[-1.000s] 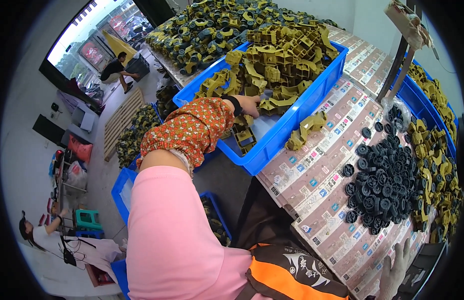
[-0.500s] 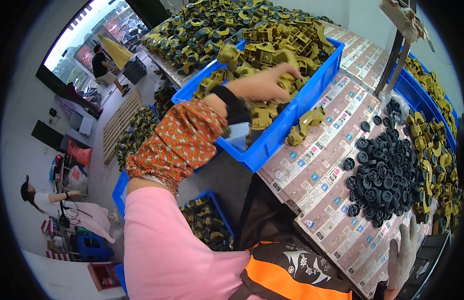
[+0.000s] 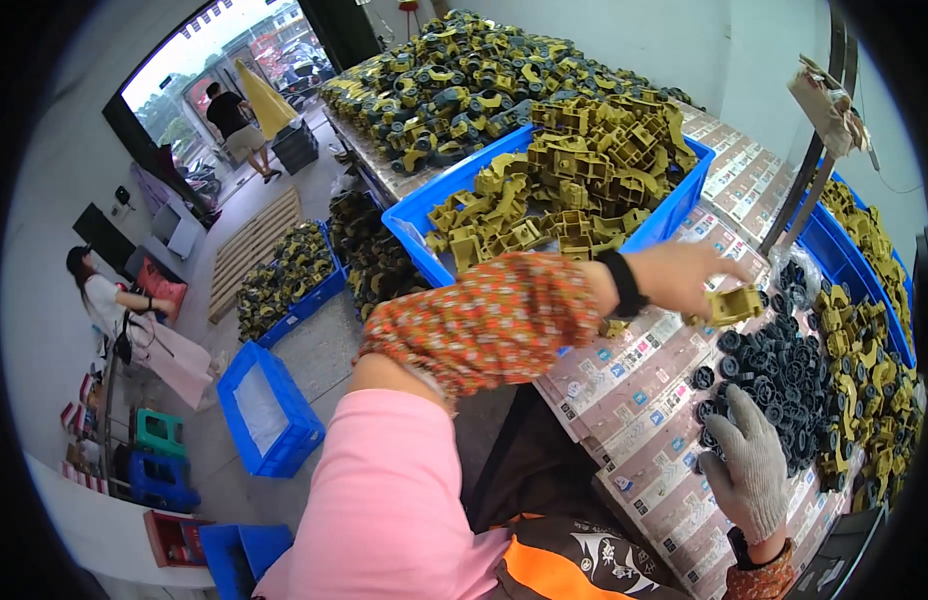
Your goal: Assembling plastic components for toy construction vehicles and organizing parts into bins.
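My bare left hand [image 3: 676, 278] reaches across the worktable and holds a mustard-yellow plastic toy-car body [image 3: 736, 306] at its fingertips, just above the far edge of a pile of black toy wheels [image 3: 779, 378]. Below that pile, my right hand [image 3: 752, 468], in a pale knitted glove, has its fingers spread. Its fingertips are at the near side of the wheels, and I see nothing in its grasp. Behind my left forearm stands a blue bin [image 3: 676, 208] heaped with yellow car bodies [image 3: 609, 145]. My wrist and patterned sleeve hide part of its near wall.
Yellow cars with wheels [image 3: 852, 410] lie right of the wheel pile, beside another blue bin [image 3: 852, 262]. A metal post [image 3: 806, 180] rises from the table. A larger car heap [image 3: 464, 85] covers the far table. Crates [image 3: 302, 440] stand on the floor; two people are farther off.
My left hand has moved right, from over the blue bin to above the wheels, now with a car body in it. My gloved right hand has moved up to the pile.
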`<action>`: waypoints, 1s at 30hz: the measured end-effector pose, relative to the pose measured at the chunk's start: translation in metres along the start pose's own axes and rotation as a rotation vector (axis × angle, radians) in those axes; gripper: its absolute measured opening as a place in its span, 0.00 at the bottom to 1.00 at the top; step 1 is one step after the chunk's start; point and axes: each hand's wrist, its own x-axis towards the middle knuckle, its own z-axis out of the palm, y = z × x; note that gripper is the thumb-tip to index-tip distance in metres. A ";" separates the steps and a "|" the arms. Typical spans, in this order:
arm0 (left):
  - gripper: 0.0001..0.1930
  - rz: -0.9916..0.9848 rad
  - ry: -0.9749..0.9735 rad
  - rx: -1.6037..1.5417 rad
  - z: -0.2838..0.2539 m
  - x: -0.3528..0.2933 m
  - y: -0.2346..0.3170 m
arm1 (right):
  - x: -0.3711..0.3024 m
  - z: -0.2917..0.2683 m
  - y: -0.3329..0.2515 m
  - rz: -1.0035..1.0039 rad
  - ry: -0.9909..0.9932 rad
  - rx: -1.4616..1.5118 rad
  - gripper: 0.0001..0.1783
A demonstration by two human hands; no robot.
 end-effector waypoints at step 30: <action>0.29 -0.634 1.333 -0.744 -0.109 -0.288 -0.150 | 0.198 0.140 -0.040 0.600 0.178 1.338 0.30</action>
